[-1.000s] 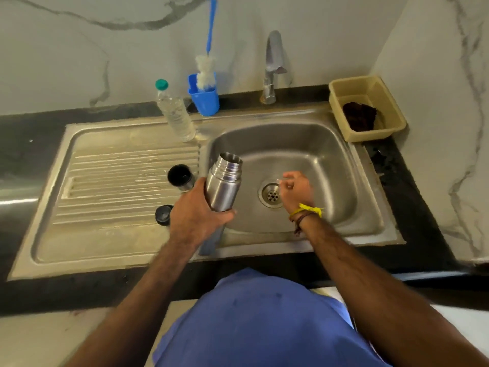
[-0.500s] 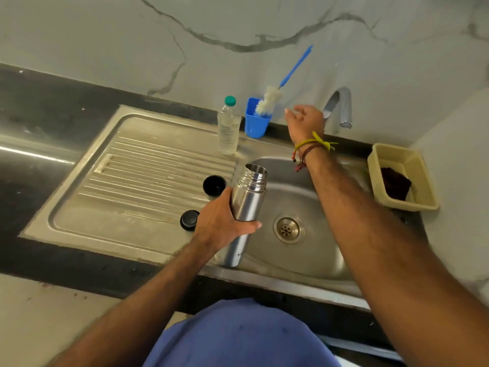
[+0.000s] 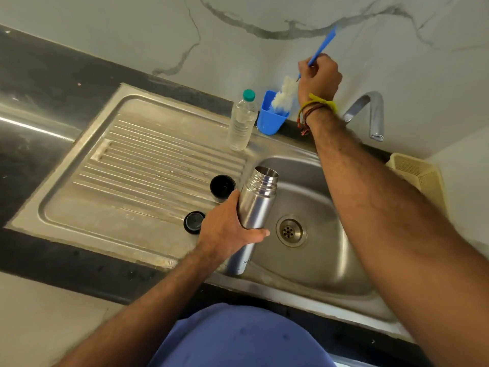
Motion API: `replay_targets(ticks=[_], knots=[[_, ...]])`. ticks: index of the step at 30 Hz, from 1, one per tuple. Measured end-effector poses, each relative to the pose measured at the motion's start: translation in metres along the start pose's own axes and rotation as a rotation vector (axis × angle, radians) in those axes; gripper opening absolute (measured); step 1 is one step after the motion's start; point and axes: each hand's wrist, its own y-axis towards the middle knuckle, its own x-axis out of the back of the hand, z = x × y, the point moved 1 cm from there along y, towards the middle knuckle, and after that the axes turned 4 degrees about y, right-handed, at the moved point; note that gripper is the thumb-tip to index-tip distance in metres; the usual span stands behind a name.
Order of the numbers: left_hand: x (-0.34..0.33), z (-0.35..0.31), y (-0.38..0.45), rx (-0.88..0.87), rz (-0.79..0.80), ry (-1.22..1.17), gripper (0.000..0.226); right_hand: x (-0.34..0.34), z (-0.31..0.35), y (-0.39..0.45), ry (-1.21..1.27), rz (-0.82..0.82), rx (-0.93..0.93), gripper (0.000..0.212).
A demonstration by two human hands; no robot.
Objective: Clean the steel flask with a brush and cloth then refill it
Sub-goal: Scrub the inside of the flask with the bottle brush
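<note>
L hand [image 3: 225, 229] is wrapped round the middle of the steel flask [image 3: 255, 207], thumb across the front, holding it tilted w/ the open threaded mouth pointing to about 1 o'clock, over the near-left edge of the sink basin [image 3: 317, 263]. Flask has no cap on. R hand [image 3: 318, 76] is up at 12 o'clock from the flask, fingers clenched round the blue handle of the brush [image 3: 283, 94]; the handle sticks out past the fist toward 1 o'clock, and the white bristle head sits in the blue cup [image 3: 270, 120] at the back of the counter. Can't tell if the bristles touch the cup's bottom. Yellow and brown threads are tied round the R wrist. Clear plastic bottle [image 3: 242, 123] w/ a green cap stands upright just beside the cup, at its 9 o'clock. On the ribbed draining board [image 3: 132, 165], at 9 o'clock from the flask, sits a black-lined cup lid [image 3: 222, 187] mouth up, and at 7 o'clock from that a small black stopper [image 3: 194, 221]. Drain [image 3: 291, 230] is at 3 o'clock from the L hand. Tap [image 3: 370, 112] arches over the basin's far side, at 3 o'clock from the blue cup. A cream basket [image 3: 420, 178] is at the far R edge, partly hidden behind the R forearm
</note>
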Motion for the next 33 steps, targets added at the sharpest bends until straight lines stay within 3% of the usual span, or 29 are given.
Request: replay_targets(ticks=[5,14,19,26,33], knots=[[0.000,-0.002,-0.001,0.007,0.024,-0.005,0.071,0.005,0.008,0.009,0.064,-0.033,0.061,0.024],[-0.003,-0.006,-0.010,0.001,-0.008,0.005,0.070,0.085,0.057,0.007,0.238,-0.502,0.382,0.022],[-0.007,-0.008,-0.020,-0.012,-0.033,0.017,0.072,0.136,0.053,-0.028,0.353,-0.535,0.278,0.013],[-0.011,-0.009,-0.027,-0.020,-0.057,0.034,0.070,0.190,0.019,-0.102,0.474,-0.669,-0.006,0.010],[-0.017,-0.008,-0.029,-0.057,-0.102,-0.018,0.071,0.213,-0.048,-0.161,0.575,-0.702,-0.351,0.026]])
